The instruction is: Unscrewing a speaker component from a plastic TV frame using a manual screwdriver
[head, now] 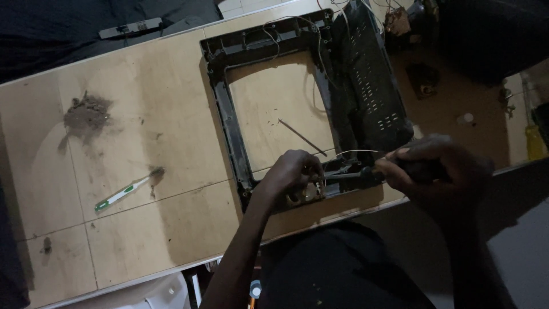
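Note:
A dark plastic frame (229, 109) lies flat on a wooden table (160, 114), with thin wires running along its top and right side. My left hand (289, 177) presses down on the frame's near edge, fingers curled over a small part there. My right hand (434, 171) grips the dark handle of a screwdriver (349, 175), whose shaft points left toward the spot under my left fingers. The tip is hidden by my left hand. A thin metal rod (302, 137) lies inside the frame opening.
A green and white toothbrush (123, 193) lies on the table at the left. A pile of brown dust (87, 114) sits further back left. A vented dark panel (372, 86) leans by the frame's right side. Small parts and a yellow object (534, 143) lie at the far right.

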